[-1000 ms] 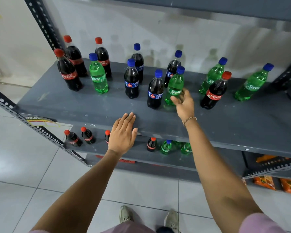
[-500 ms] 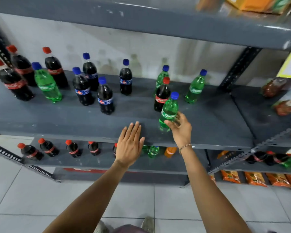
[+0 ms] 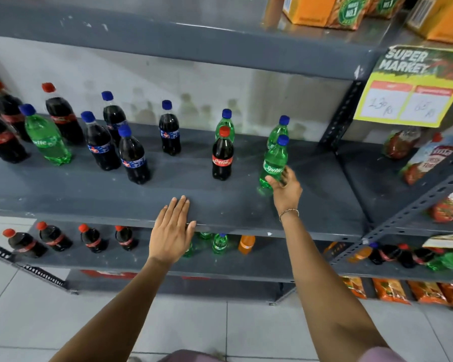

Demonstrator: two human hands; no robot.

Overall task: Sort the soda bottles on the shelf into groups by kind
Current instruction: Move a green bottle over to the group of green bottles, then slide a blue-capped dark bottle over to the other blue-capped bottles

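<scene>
My right hand (image 3: 285, 188) grips a green Sprite bottle (image 3: 274, 159) with a blue cap low on its body, on the right part of the grey shelf (image 3: 220, 205). Right behind it stands another Sprite bottle (image 3: 279, 130). A Coca-Cola bottle (image 3: 222, 156) with a red cap stands to the left, a third Sprite bottle (image 3: 225, 120) behind it. Several dark Pepsi bottles (image 3: 134, 156) with blue caps stand mid-left. At far left are Coca-Cola bottles (image 3: 62, 114) and one Sprite bottle (image 3: 46, 137). My left hand (image 3: 171, 231) rests flat and empty on the shelf's front edge.
A lower shelf (image 3: 246, 267) holds small cola, green and orange bottles. An upper shelf (image 3: 194, 43) hangs overhead with orange boxes (image 3: 322, 9). A yellow price sign (image 3: 411, 87) and snack packets (image 3: 429, 158) fill the right bay. A perforated upright (image 3: 340, 116) bounds the shelf's right end.
My right hand has carried the Sprite bottle rightward along the shelf, past the lone Coca-Cola bottle, to just in front of the right-hand Sprite bottle. My left hand stays on the edge.
</scene>
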